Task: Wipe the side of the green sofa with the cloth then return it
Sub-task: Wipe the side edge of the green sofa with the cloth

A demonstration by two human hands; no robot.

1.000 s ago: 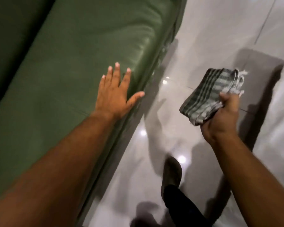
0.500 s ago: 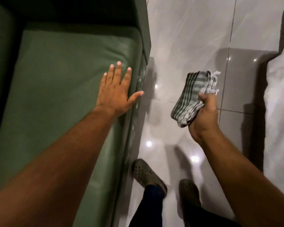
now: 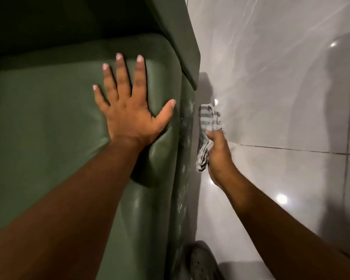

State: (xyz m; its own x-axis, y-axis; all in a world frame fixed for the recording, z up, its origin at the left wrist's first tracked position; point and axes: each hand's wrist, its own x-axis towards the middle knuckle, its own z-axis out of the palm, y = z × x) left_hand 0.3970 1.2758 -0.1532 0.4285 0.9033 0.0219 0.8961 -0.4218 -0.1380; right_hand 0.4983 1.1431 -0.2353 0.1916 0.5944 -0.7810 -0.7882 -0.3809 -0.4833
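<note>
Cloth (image 3: 205, 136) is sitting bunched in my right hand (image 3: 218, 156), fingers clamped on it, pressing flat against the smudged side of the green sofa (image 3: 187, 158) so the wipe bites. I am spreading my left hand (image 3: 129, 116) open on the seat cushion (image 3: 49, 128) near its right edge, bracing myself as I lean over.

Open floor to the right of the sofa, tight only along its side panel.

The glossy tiled floor (image 3: 281, 98) lay bare and wide to the right, giving an arm plenty of room to swing. The green sofa (image 3: 49, 138) walled off the whole left, and its armrest block (image 3: 182, 37) jutted out above the side panel (image 3: 187, 158). The right hand (image 3: 218, 156) with the striped cloth (image 3: 207, 126) filled the narrow strip just beside that panel. The left hand (image 3: 129, 110) pressed flat on the seat cushion, its arm crossing the seat. A dark shoe (image 3: 202, 261) stood on the floor at the sofa's base, near the bottom edge.
</note>
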